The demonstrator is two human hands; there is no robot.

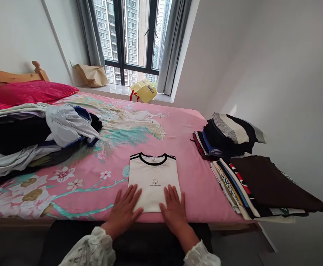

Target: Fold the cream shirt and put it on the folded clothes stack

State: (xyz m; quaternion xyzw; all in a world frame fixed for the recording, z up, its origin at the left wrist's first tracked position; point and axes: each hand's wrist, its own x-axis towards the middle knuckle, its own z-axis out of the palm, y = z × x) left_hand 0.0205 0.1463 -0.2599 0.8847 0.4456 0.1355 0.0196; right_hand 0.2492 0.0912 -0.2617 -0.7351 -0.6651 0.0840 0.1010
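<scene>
Head view looks down on a folded white T-shirt (153,177) with black collar trim, lying flat on the pink floral bedspread (194,177) at the near edge of the bed. Both hands press on the shirt's near end. Left hand (125,208) lies flat, palm down, fingers spread and pointing away from the body, over the shirt's near left corner; it grips nothing. Right hand (174,208) lies the same way on the shirt's near right corner, fingers straight and slightly fanned, also holding nothing. Both wrists come up from the bottom of the frame in patterned white sleeves, and the forearms angle inward toward the shirt.

To the right of the shirt, near but apart from it, sits a stack of folded clothes (261,188) with a dark brown piece on top. Beyond that stack, further from the shirt, sits a second folded stack (228,135), mostly dark. Left of the shirt, well apart, a loose heap of unfolded clothes (36,136) sprawls across the bedspread.
</scene>
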